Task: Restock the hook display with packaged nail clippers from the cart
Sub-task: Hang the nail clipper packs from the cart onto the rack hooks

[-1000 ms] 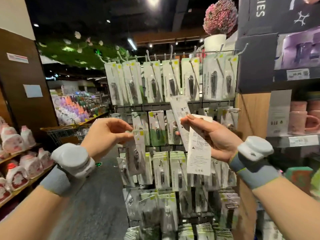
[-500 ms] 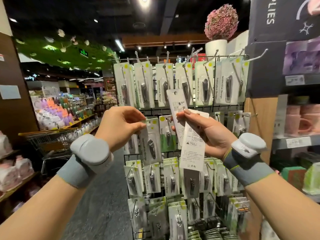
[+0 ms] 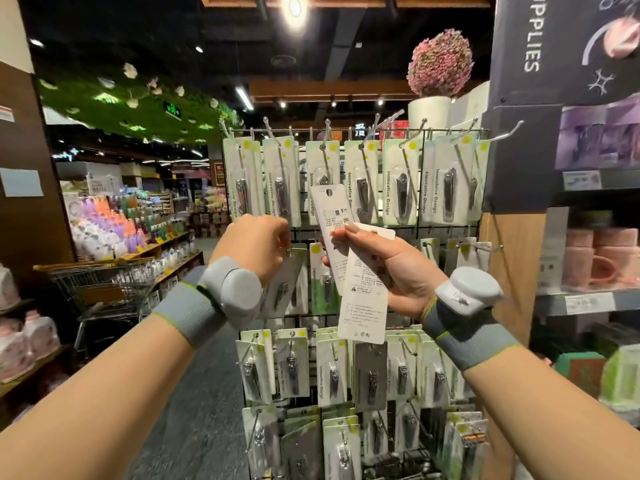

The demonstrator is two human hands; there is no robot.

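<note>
A black wire hook display (image 3: 353, 233) hangs full of carded nail clippers in several rows. My left hand (image 3: 254, 247) pinches the top of one nail clipper pack (image 3: 285, 285) at the left end of the second row, at a hook there. My right hand (image 3: 394, 271) grips two nail clipper packs (image 3: 363, 299) fanned out with their white printed backs toward me, in front of the display's middle. Both wrists wear grey bands with sensor pucks.
A wire shopping cart (image 3: 104, 289) stands behind my left arm in the aisle. A wooden shelf unit with pink mugs (image 3: 602, 261) rises right of the display. A potted pink flower ball (image 3: 440, 64) sits on top. Bottles line shelves at far left.
My left hand has carried its pack up and right to the second-row hook. My view has tilted up slightly, and my right hand keeps its two packs in about the same place.
</note>
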